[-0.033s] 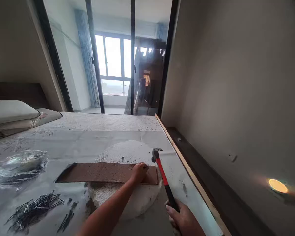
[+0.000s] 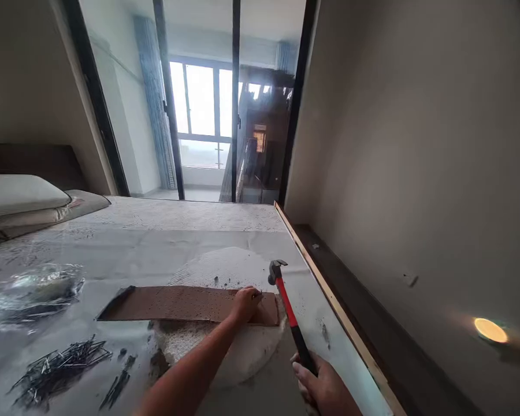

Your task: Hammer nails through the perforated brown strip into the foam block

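My left hand [image 2: 244, 304] rests over the right part of a long brown board [image 2: 173, 303] dotted with small dark holes or nail heads. Its fingers pinch a small dark nail [image 2: 257, 294] against the board, though the fingers partly cover it. In my right hand [image 2: 323, 382] is a claw hammer [image 2: 289, 309], gripped by the black end of its red and black handle. The hammer's head is raised just right of my left hand, apart from the nail. Under the board lies a pale, rough, round slab [image 2: 242, 361].
A heap of loose nails [image 2: 63, 370] and a smaller bunch [image 2: 118, 384] lie at lower left, near a clear plastic bag [image 2: 34, 294]. A wooden strip [image 2: 329, 294] edges the white-covered surface [image 2: 134, 248] at right. Dark crumbs lie behind the board. Pillows [image 2: 21, 196] sit far left.
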Demonstrator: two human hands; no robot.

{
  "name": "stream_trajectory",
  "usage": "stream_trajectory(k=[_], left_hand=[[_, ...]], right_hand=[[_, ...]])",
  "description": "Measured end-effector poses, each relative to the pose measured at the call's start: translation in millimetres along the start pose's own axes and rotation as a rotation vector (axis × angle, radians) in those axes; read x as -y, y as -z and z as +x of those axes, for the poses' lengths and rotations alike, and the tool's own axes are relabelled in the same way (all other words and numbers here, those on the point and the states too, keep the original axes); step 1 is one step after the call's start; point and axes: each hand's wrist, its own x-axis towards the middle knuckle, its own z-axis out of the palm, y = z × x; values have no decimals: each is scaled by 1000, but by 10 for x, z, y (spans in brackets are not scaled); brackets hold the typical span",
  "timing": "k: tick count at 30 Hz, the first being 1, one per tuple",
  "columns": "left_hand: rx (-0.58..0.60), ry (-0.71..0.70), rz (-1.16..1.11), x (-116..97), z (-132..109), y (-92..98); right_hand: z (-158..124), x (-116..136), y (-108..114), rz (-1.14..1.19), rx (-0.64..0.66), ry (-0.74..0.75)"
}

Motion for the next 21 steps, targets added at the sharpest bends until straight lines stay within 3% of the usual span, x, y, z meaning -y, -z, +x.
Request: stream_trajectory(k=[9, 13, 18, 21], left_hand=[[-27, -12, 87, 98, 36, -90], [-12, -10, 66, 109, 28, -95], [-21, -37, 72, 120, 24, -109], [-10, -52, 90, 157, 32, -130]], right_hand=[[279, -251, -102, -62, 43, 34], [218, -242, -73, -61, 26, 97], [229, -269, -64, -100, 67, 17], [264, -322, -56, -131, 53, 59]])
